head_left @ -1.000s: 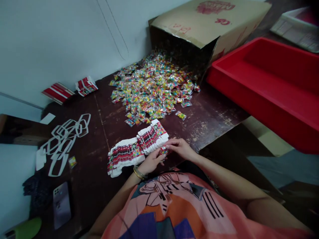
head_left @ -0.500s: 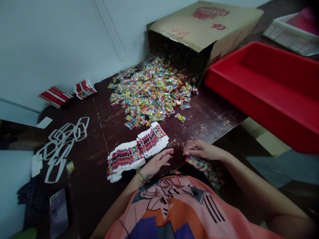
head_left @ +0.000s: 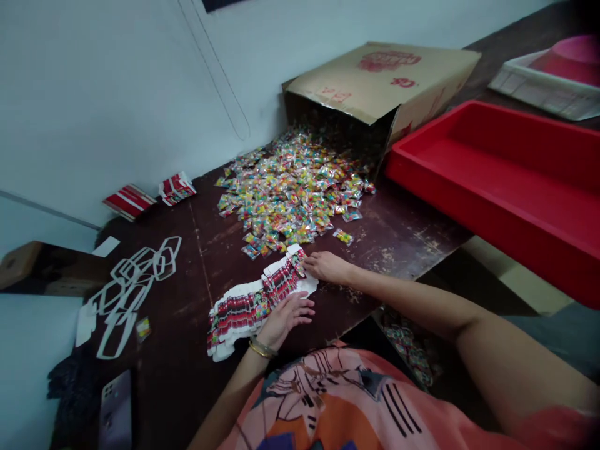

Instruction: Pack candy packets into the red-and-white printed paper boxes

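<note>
A row of overlapping flat cardboard candy boxes [head_left: 239, 307], red with colourful print and white flaps, lies on the dark table in front of me. My right hand [head_left: 325, 267] reaches across to its right end, the fingertips closed on the endmost candy box [head_left: 297, 262]. Beside the row's near edge is my left hand [head_left: 289, 315], fingers stretched out and holding nothing. Beyond the row spreads a large heap of small clear candy packets [head_left: 293, 187]. One loose candy packet [head_left: 344, 237] lies apart from the heap.
A tipped carton [head_left: 375, 81] opens onto the heap. A red tray [head_left: 492, 194] stands at the right, with a white basket [head_left: 539, 87] behind it. Left are white bands [head_left: 124, 287], a phone [head_left: 116, 409] and red cartons [head_left: 129, 201]. Filled pieces [head_left: 410, 350] lie below the table edge.
My right hand has left the printed box it held by the table's near edge and moved left to the row's end. My left hand has shifted slightly; the view has tilted up.
</note>
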